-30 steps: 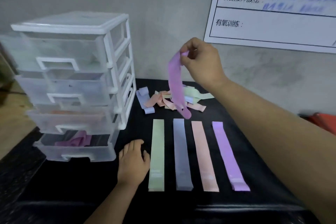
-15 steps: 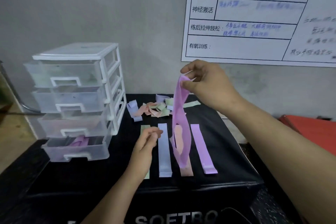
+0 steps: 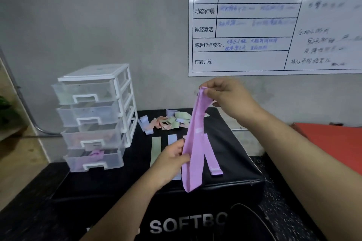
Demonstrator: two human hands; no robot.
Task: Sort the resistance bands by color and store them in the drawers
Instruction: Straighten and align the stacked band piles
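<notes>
You've got the black soft box (image 3: 235, 152) carrying it all. At nine o'clock on its top stands the four-drawer plastic cabinet (image 3: 92, 117). At twelve o'clock there's a tangled pile of pastel bands (image 3: 168, 121). Mid-top, a green band (image 3: 155, 148), a blue band (image 3: 172, 139) and a purple band (image 3: 212, 162) lie flat, side by side.

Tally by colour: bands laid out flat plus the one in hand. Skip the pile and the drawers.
Green: 1, green band
Blue: 1, blue band, partly covered
Purple: 2, flat band and held band, pinched by right hand and left hand
Pink: 0 visible; the held band hides part of the row
Total: 4
</notes>
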